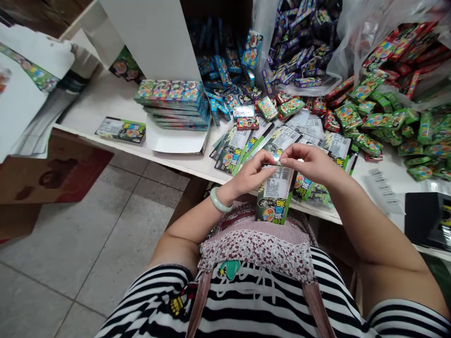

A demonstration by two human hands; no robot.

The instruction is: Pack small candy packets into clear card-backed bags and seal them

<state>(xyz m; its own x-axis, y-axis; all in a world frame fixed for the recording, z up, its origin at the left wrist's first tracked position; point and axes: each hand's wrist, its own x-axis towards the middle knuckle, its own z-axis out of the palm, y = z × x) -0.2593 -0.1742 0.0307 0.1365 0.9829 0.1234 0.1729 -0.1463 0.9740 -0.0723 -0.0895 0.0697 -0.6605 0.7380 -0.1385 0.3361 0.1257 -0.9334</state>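
- Head view: the left hand (252, 176) and the right hand (310, 162) meet over the near edge of the white counter (105, 101), both pinching the top of one flat printed carton (276, 193).
- The flat printed carton hangs upright from the fingers, its pale barcode panel uppermost and its green and black printed end lowest, in front of the person's floral apron (260, 244).
- Left grip: narrow, thumb and fingers closed on the upper left corner of the carton; a pale green bangle (220, 203) sits on that wrist.
- Right grip: narrow as well, fingertips closed on the carton's upper right edge, wrist arched above it.
- Just behind the carton, a fanned spread of flat cartons (246, 141) lies on the counter, some touching one another and overlapping.
- Left of that spread stands a stack of filled boxes (174, 103) on a white sheet, and further left a single flat carton (120, 129) lies alone.
- Behind the spread, loose blue packets (225, 70) are heaped near a white upright panel (155, 33).
- Right of the spread, green packets (384, 119) and red ones mix in a pile, partly under a clear plastic bag (355, 51).
- A black device (428, 220) sits at the counter's right end.
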